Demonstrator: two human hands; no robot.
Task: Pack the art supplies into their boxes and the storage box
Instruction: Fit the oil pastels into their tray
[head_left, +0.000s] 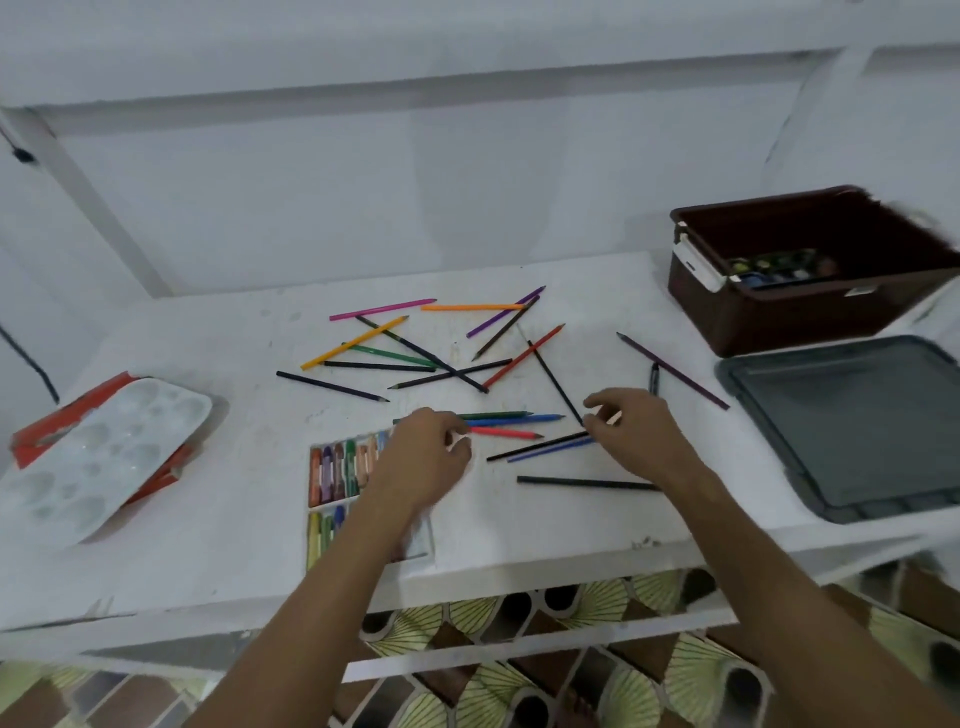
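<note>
- Many thin colour pencils (415, 358) lie loose on white table (208, 519), far from brown plastic storage box (810, 280).
- Left hand (426, 457) holds 3 pencils; right hand (634, 431) pinches black pencil (556, 374).
- Line tips up, w/ one tidy bunch.

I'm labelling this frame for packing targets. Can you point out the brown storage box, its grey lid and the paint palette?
brown storage box (779, 317), head view, on its front wall.
grey lid (852, 421), head view, on its flat middle panel.
paint palette (98, 457), head view, on its white wells.
</note>
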